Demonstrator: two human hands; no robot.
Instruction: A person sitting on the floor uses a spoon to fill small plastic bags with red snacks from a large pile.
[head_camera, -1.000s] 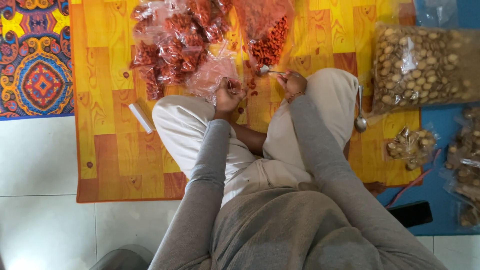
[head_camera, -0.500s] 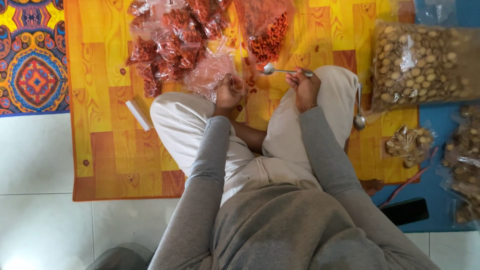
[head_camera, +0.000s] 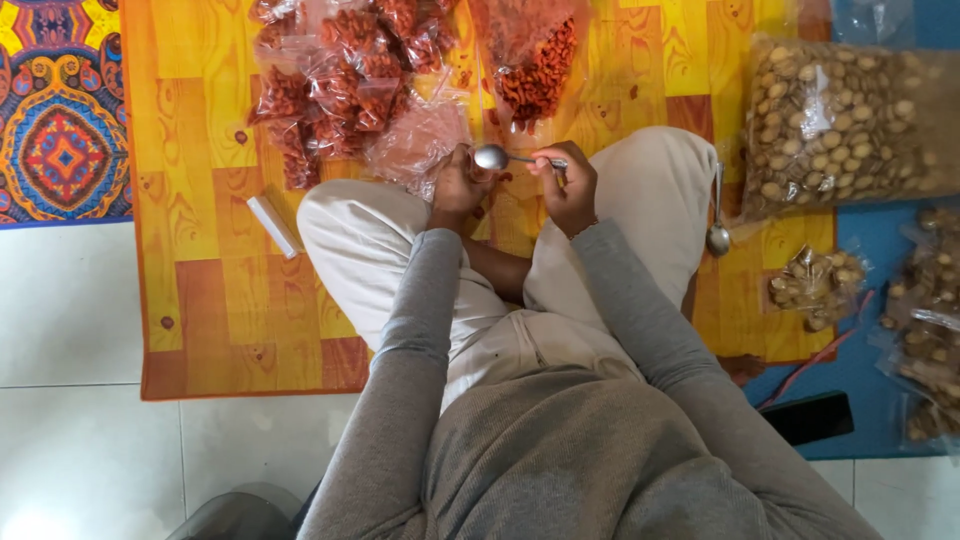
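Note:
I sit cross-legged on an orange wood-patterned mat (head_camera: 200, 300). My right hand (head_camera: 568, 185) grips the handle of a metal spoon (head_camera: 492, 157), its bowl pointing left. My left hand (head_camera: 455, 185) is closed on a small clear plastic bag (head_camera: 420, 140), right beside the spoon's bowl. A large open bag of red-orange snacks (head_camera: 535, 60) lies just beyond my hands. Several small filled bags of the same red snack (head_camera: 335, 85) are piled to its left.
A second spoon (head_camera: 717, 225) rests by my right knee. A big bag of pale nuts (head_camera: 840, 120) and smaller nut bags (head_camera: 815, 285) lie on the right. A white stick-shaped object (head_camera: 272, 225) lies on the mat's left, a dark phone (head_camera: 810, 415) at lower right.
My right hand has carried the spoon left, from over my right knee towards the small bag in my left hand. The camera view has shifted slightly.

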